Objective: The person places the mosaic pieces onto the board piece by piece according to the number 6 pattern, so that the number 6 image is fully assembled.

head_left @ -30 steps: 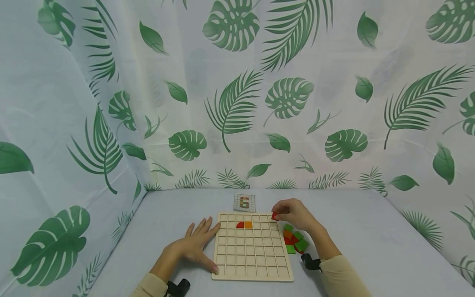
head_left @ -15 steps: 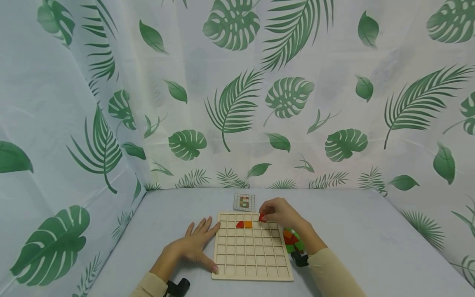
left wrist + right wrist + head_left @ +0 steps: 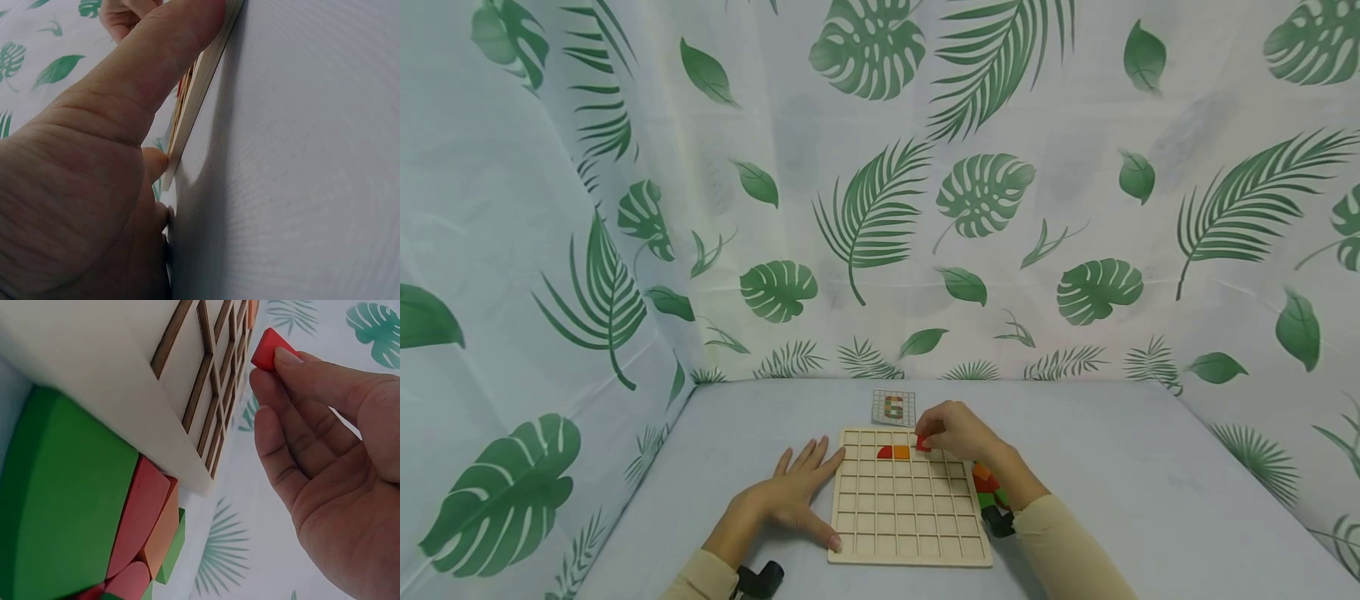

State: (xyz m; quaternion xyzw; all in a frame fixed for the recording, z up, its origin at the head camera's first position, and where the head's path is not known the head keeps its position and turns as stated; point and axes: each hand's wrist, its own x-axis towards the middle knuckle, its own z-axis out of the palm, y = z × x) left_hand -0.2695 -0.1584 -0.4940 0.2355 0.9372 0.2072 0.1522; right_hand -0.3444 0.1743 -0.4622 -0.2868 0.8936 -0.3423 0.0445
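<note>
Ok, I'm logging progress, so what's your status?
Right hand pinches red block over board. Left hand spread at board's left edge. Orange block in board. No obstruction visible.

Head view looks forward and down; 2 close wrist views share the board (image 3: pixel 912 503).

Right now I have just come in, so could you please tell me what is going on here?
A person's right hand pinches a small red piece above the far part of a pale wooden grid board. The left hand has its fingers spread along the board's left side. A red piece with a rounded corner and an orange square piece sit side by side in the grid. More coloured pieces lie loose right of the board.
</note>
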